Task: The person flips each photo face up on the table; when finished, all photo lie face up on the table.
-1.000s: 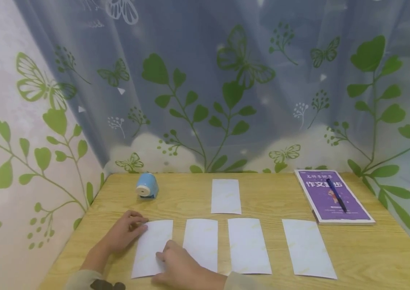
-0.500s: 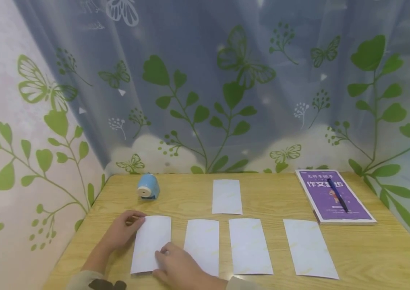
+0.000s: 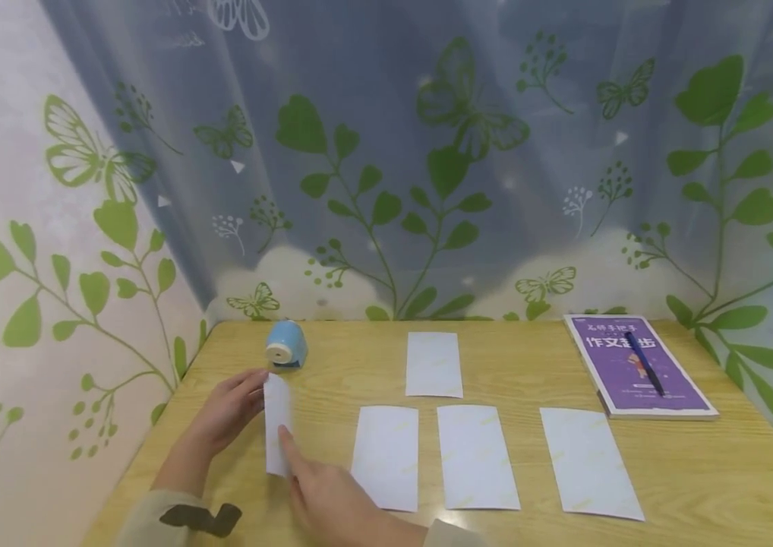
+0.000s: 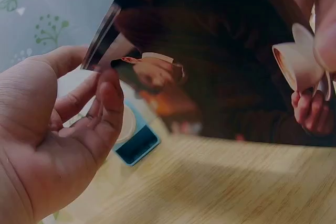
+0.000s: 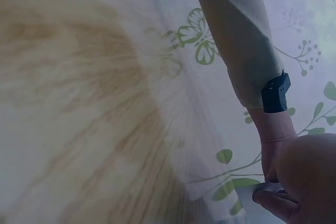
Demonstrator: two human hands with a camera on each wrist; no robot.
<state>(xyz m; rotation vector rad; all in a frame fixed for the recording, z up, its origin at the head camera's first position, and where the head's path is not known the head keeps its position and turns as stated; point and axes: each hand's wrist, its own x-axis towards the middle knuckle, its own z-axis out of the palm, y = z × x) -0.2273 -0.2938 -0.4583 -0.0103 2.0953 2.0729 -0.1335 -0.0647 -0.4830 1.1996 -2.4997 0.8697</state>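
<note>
While my left hand (image 3: 228,410) pinches its far corner, the photo sheet (image 3: 277,424) stands tilted off the desk (image 3: 701,471). My right hand (image 3: 332,497) grasps its near edge.

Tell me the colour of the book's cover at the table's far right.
Purple, with white lettering; the book shows best in the head view.

The left hand (image 3: 229,410) reaches forward from a beige sleeve, palm turned inward, its thumb and fingers (image 4: 107,103) pinching lightly. The right hand (image 3: 328,497) lies lower and nearer the body, back upward, index finger stretched forward. The two hands are close together.
</note>
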